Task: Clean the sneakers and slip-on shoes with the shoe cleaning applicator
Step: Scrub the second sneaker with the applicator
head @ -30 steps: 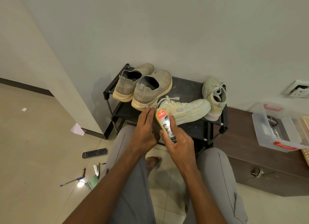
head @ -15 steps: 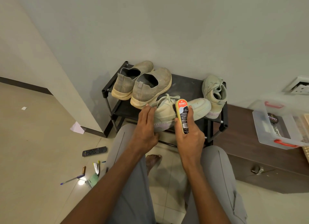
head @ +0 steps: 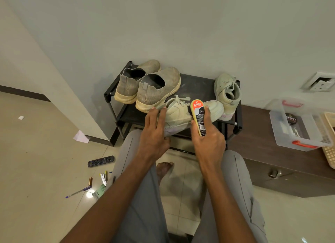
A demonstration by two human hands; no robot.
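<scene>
While right hand (head: pixel 208 143) grips applicator (head: pixel 198 118), left hand (head: pixel 154 134) flat

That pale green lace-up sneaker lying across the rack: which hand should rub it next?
The right hand: it already grips the yellow shoe cleaning applicator against the pale green lace-up sneaker. The left hand only steadies the heel end.

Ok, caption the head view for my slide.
Right hand presses a shoe cleaning applicator to a pale sneaker on a black rack while the left hand steadies it.
</scene>
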